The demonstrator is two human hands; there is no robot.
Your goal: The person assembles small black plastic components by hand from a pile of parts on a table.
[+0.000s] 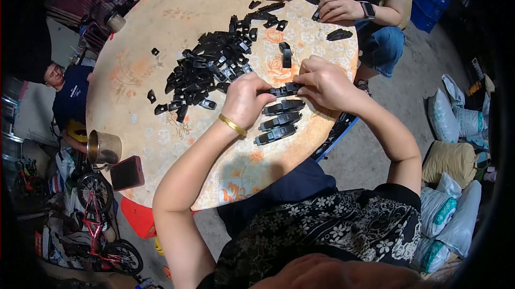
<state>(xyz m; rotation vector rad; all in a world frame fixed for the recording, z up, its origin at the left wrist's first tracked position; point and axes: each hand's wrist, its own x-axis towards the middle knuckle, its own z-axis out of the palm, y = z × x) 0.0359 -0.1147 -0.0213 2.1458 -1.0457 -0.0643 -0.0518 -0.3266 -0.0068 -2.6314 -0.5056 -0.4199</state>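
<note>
My left hand [245, 97], with a gold bangle at the wrist, pinches the left end of a long black plastic piece [284, 90]. At its other end the fingers of my right hand [328, 81] are closed on the same piece. Below it, three similar black pieces [279, 121] lie side by side in a short row on the table. A large heap of small black plastic parts [206, 64] spreads to the left of and beyond my hands. One black part [286, 56] lies apart, just beyond the held piece. My fingers cover both ends of that piece.
The round table [145, 31] has a floral cover. Across it, a person's hands [340, 8] handle similar black parts. A metal pot [104, 147] and a dark phone-like device [127, 173] sit at the left edge. Another person [72, 88] is farther left. White sacks [444, 115] stand right.
</note>
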